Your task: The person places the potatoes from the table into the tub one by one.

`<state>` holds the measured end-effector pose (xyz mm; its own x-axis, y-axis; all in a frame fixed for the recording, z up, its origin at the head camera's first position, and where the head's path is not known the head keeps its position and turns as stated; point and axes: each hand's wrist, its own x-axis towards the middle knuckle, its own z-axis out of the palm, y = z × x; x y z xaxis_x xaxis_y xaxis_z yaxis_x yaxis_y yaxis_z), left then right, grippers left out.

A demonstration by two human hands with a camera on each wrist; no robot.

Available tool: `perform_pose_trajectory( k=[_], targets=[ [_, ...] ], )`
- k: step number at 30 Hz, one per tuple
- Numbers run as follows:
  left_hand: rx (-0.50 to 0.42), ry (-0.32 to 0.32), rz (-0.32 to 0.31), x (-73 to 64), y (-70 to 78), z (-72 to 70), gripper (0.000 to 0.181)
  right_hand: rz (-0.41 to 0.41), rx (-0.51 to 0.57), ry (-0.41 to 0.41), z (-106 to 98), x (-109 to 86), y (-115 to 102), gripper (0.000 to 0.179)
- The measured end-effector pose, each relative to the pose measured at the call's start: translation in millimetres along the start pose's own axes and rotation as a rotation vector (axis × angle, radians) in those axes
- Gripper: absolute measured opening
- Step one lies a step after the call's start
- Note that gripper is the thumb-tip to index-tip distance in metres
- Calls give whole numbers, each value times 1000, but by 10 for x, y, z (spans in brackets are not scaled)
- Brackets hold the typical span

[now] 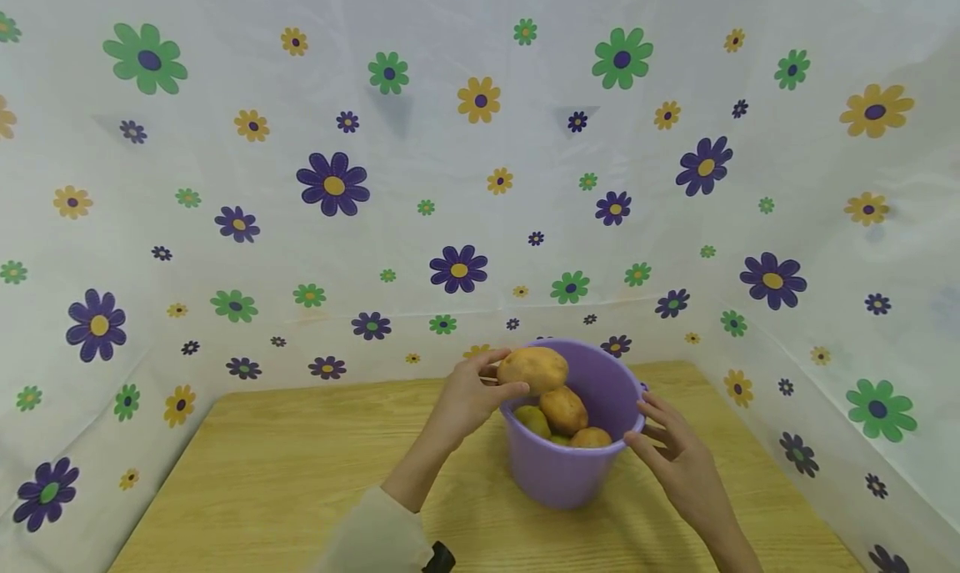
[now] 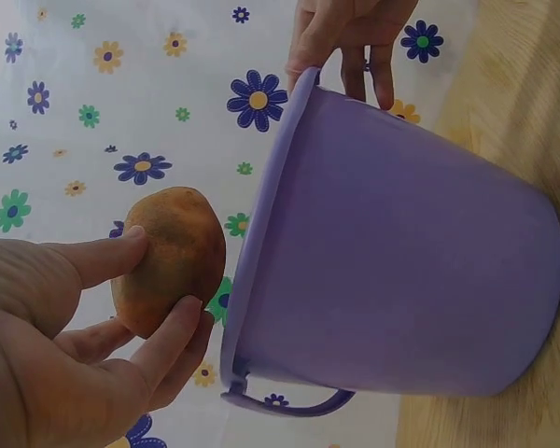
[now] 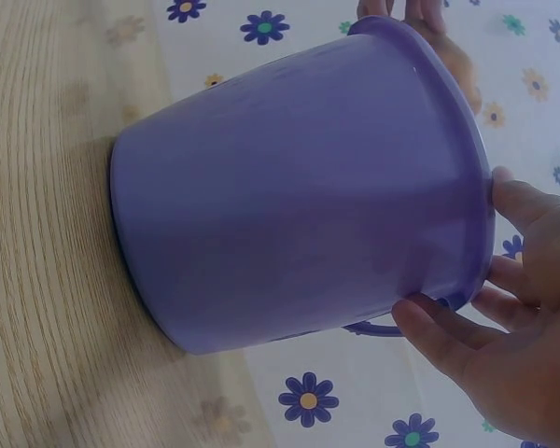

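Observation:
A yellow-brown potato [image 1: 534,369] is held in my left hand [image 1: 471,392], above the left rim of a purple bucket [image 1: 558,473]. In the left wrist view, the thumb and fingers grip the potato [image 2: 173,257] from its sides, apart from the bucket wall [image 2: 383,243]. My right hand [image 1: 678,464] is at the bucket's right rim. The right wrist view shows its fairly straight fingers touching the rim and outer wall [image 3: 308,196]. Inside the bucket lie another potato [image 1: 564,410], a brown-yellow round item [image 1: 591,437] and greenish round ones [image 1: 532,420], partly hidden by the rim.
The bucket stands upright on a light wooden table [image 1: 300,456]. A white sheet [image 1: 420,248] with printed flowers rises behind the table and along both sides. A purple handle [image 2: 299,406] hangs at the bucket's rim.

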<state>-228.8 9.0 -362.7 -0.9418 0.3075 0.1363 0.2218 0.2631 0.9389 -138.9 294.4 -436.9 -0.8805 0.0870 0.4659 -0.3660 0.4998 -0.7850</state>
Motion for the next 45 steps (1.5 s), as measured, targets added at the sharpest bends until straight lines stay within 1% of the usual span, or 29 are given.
perform_pose_trajectory(
  k=[7, 14, 18, 20, 25, 30, 34, 38, 42, 45],
  targets=[
    [53, -15, 18, 94, 3, 175, 64, 2, 9, -1, 4, -4, -3, 48],
    [110, -35, 3, 182, 42, 363, 63, -13, 8, 6, 3, -2, -11, 47],
    [165, -33, 32, 219, 58, 456, 63, -17, 8, 7, 8, -1, -5, 46],
    [185, -31, 37, 230, 64, 498, 63, -19, 11, 7, 11, 0, 4, 46],
    [202, -38, 25, 241, 64, 594, 63, -27, 26, 6, 14, 2, 19, 46],
    [212, -31, 17, 239, 90, 658, 62, -15, 23, 3, 10, -3, 13, 48],
    [215, -25, 12, 251, 111, 699, 59, -24, 25, 2, 5, -10, 3, 48],
    [207, -27, -7, 266, 107, 730, 54, -40, 32, 2, 1, -12, 0, 48],
    [210, -33, -8, 271, 87, 746, 50, -39, 34, 0, 6, -11, -1, 48],
    [201, -35, 3, 262, 78, 749, 48, -33, 34, -4, 9, -11, -1, 48]
  ],
)
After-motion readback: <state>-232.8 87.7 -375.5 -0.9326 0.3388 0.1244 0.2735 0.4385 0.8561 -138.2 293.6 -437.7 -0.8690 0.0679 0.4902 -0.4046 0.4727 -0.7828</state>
